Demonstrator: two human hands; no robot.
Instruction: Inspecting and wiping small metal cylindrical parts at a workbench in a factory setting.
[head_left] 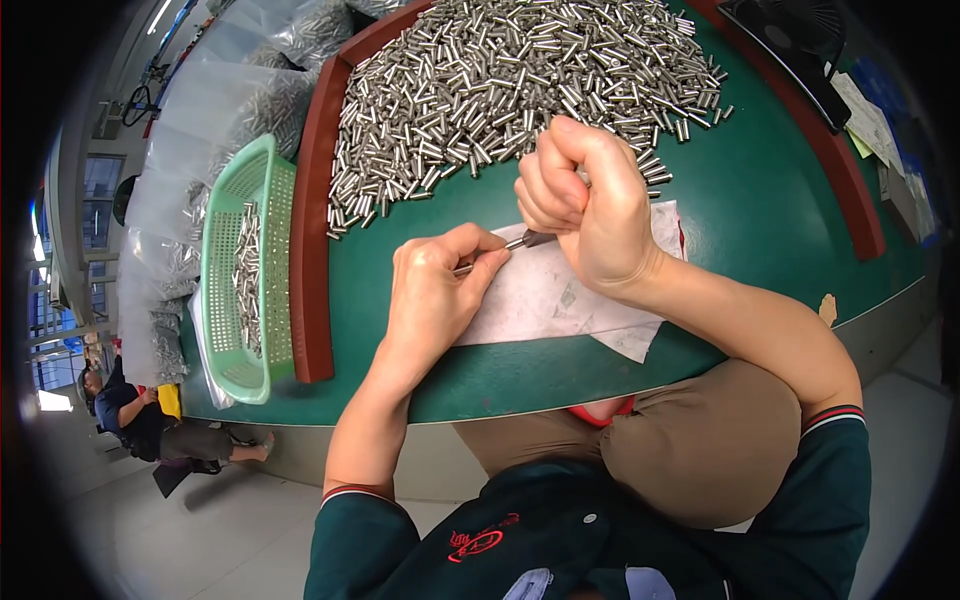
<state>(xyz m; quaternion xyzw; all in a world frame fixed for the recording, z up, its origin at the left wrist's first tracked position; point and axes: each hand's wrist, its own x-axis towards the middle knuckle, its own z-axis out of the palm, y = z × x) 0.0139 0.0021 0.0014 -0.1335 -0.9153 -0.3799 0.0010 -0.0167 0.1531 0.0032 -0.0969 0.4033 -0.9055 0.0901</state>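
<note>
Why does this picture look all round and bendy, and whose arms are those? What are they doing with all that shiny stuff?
There's no robot here, just a person's bare hands. A wide fisheye camera on their head looks down, and its lens bends straight edges. On the green table is a big heap of small metal pins, with red-brown rails at its sides. More pins lie in the pale green basket on the left. The left hand pinches one metal pin above a stained whitish cloth. The right hand is curled around a dark-tipped thing close to that pin; the fist hides most of it.
</note>
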